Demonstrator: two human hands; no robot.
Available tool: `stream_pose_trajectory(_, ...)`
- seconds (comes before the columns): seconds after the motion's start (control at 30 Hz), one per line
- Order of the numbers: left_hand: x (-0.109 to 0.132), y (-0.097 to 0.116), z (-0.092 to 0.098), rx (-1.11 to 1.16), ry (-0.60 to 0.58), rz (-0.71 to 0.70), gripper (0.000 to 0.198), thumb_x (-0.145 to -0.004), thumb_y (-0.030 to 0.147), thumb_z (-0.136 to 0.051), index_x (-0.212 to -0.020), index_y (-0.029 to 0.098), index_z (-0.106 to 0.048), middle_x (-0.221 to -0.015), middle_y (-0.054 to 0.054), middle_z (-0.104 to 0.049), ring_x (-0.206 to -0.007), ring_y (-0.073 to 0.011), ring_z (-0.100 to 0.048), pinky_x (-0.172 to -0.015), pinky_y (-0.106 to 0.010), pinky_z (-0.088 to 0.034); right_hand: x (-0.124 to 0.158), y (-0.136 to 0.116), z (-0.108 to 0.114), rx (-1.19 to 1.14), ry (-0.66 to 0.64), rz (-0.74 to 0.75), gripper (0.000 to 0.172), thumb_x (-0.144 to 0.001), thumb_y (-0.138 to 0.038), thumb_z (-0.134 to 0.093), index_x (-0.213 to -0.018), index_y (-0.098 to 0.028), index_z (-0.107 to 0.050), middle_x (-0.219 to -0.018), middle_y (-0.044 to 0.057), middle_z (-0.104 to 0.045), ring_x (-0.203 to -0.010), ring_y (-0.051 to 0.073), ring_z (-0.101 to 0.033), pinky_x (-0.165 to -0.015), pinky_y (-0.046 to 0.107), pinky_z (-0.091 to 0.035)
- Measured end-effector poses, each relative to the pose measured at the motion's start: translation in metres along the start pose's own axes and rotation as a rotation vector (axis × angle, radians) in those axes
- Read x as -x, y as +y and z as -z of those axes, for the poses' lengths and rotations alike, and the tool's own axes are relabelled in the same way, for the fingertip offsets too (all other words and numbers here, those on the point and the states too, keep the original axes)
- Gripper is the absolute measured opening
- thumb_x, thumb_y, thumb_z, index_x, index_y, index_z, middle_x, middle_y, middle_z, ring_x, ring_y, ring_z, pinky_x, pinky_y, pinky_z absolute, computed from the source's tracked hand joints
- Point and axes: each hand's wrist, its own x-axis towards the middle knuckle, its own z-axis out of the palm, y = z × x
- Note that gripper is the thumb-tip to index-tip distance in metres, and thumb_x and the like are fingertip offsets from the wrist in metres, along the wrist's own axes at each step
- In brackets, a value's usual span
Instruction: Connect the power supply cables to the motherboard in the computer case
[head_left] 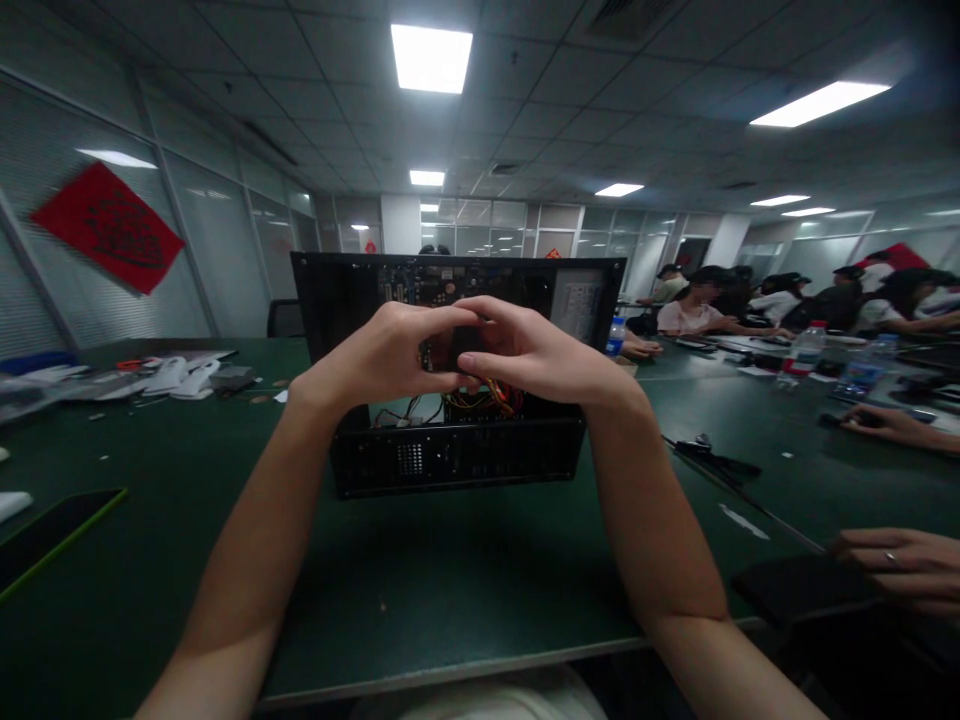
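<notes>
An open black computer case (457,458) lies on the green table in front of me, its inside facing me. A circuit board (450,285) and a bundle of coloured cables (499,398) show within it. My left hand (390,350) and my right hand (532,350) are held up in front of the case. Their fingertips meet or overlap, and the thumbs also come together lower down. The curved fingers and thumbs frame a gap, through which the dark interior shows. I see nothing held in either hand.
A phone-like dark slab with a green edge (60,535) lies at left, near white plastic pieces (180,376). On the right are a black cable (720,465), bottles (804,355) and another person's hand (904,570). Several people sit further back.
</notes>
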Motion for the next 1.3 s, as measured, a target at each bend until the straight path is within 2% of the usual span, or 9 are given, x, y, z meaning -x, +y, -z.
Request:
stream_pose_trajectory(0.17, 0.0, 0.0, 0.001, -0.04, 0.011, 0.012, 0.049, -0.079, 0.037, -0.075, -0.123, 0.018, -0.066, -0.101, -0.006, -0.076, -0.08, -0.0168, -0.07, -0.072, -0.025, -0.053, -0.001, 0.003, -0.005, 0.018, 0.022, 0.014, 0.05, -0.085, -0.024, -0.065, -0.133, -0.018, -0.051, -0.121, 0.008, -0.062, -0.115, 0.023, -0.059, -0.103, 0.04, -0.051)
stream_pose_trajectory(0.47, 0.001, 0.001, 0.002, -0.084, 0.019, 0.025, 0.05, -0.077, 0.036, -0.076, -0.123, 0.019, -0.066, -0.1, -0.006, -0.076, -0.078, -0.0163, -0.07, -0.071, -0.024, -0.052, -0.007, 0.008, -0.009, -0.01, 0.057, 0.015, 0.053, -0.081, -0.022, -0.064, -0.132, -0.018, -0.051, -0.126, 0.009, -0.06, -0.119, 0.024, -0.057, -0.104, 0.039, -0.05)
stream_pose_trajectory(0.73, 0.001, -0.001, 0.003, -0.093, 0.013, 0.047, 0.051, -0.078, 0.037, -0.076, -0.124, 0.019, -0.067, -0.108, -0.008, -0.076, -0.088, -0.0196, -0.072, -0.078, -0.028, -0.053, -0.013, 0.017, -0.012, -0.061, 0.063, -0.038, 0.053, -0.078, -0.019, -0.059, -0.131, -0.021, -0.051, -0.127, 0.007, -0.06, -0.115, 0.024, -0.058, -0.09, 0.037, -0.059)
stream_pose_trajectory(0.97, 0.003, -0.002, 0.004, -0.103, 0.011, 0.089, 0.05, -0.077, 0.039, -0.076, -0.123, 0.021, -0.067, -0.112, -0.008, -0.075, -0.095, -0.0218, -0.072, -0.084, -0.03, -0.054, -0.014, 0.018, -0.015, -0.064, 0.067, -0.026, 0.055, -0.08, -0.02, -0.059, -0.134, -0.022, -0.05, -0.131, 0.008, -0.059, -0.119, 0.025, -0.056, -0.092, 0.037, -0.058)
stream_pose_trajectory(1.13, 0.001, -0.001, 0.002, -0.155, 0.07, 0.079, 0.05, -0.079, 0.04, -0.073, -0.125, 0.021, -0.066, -0.122, -0.01, -0.072, -0.109, -0.0251, -0.068, -0.095, -0.037, -0.053, -0.013, 0.014, -0.01, -0.02, 0.137, -0.05, 0.061, -0.08, -0.023, -0.065, -0.139, -0.022, -0.049, -0.136, 0.01, -0.058, -0.125, 0.027, -0.053, -0.101, 0.041, -0.053)
stream_pose_trajectory(1.3, -0.003, 0.002, 0.0, -0.097, 0.116, 0.059, 0.051, -0.082, 0.038, -0.072, -0.13, 0.021, -0.063, -0.129, -0.012, -0.067, -0.118, -0.0274, -0.064, -0.099, -0.04, -0.053, -0.007, 0.009, 0.004, -0.066, 0.148, -0.067, 0.065, -0.079, -0.029, -0.072, -0.139, -0.022, -0.049, -0.135, 0.01, -0.058, -0.121, 0.026, -0.056, -0.102, 0.041, -0.053)
